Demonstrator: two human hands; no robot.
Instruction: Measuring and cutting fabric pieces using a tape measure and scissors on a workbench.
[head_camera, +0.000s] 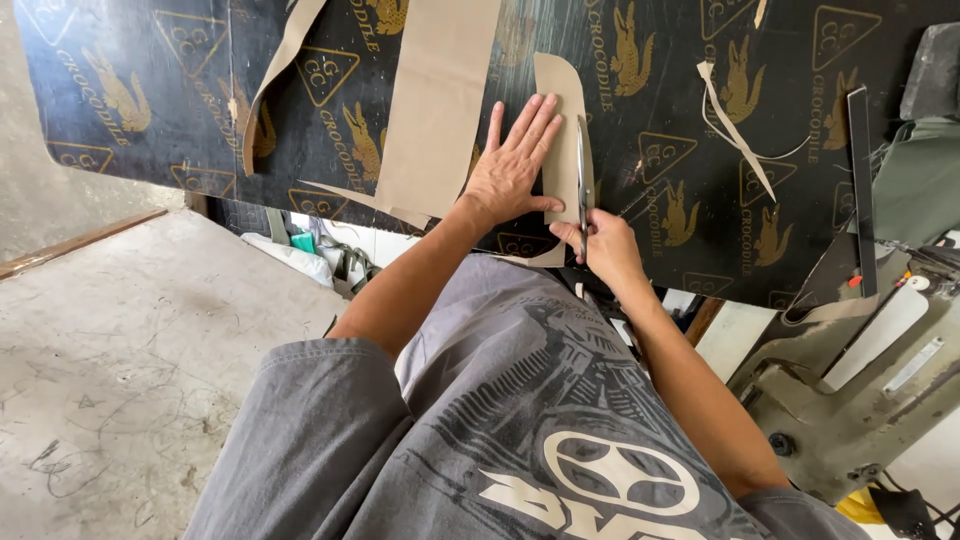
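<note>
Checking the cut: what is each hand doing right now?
Left hand: open, flat, pressing the tan template piece onto the black board.
Right hand: closed around a knife.

The left hand (512, 165) covers part of the tan piece (562, 120). The black board (640, 140) runs past the top edge.

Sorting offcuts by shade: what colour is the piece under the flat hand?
Plain tan piece, under the left hand; head view.
</note>
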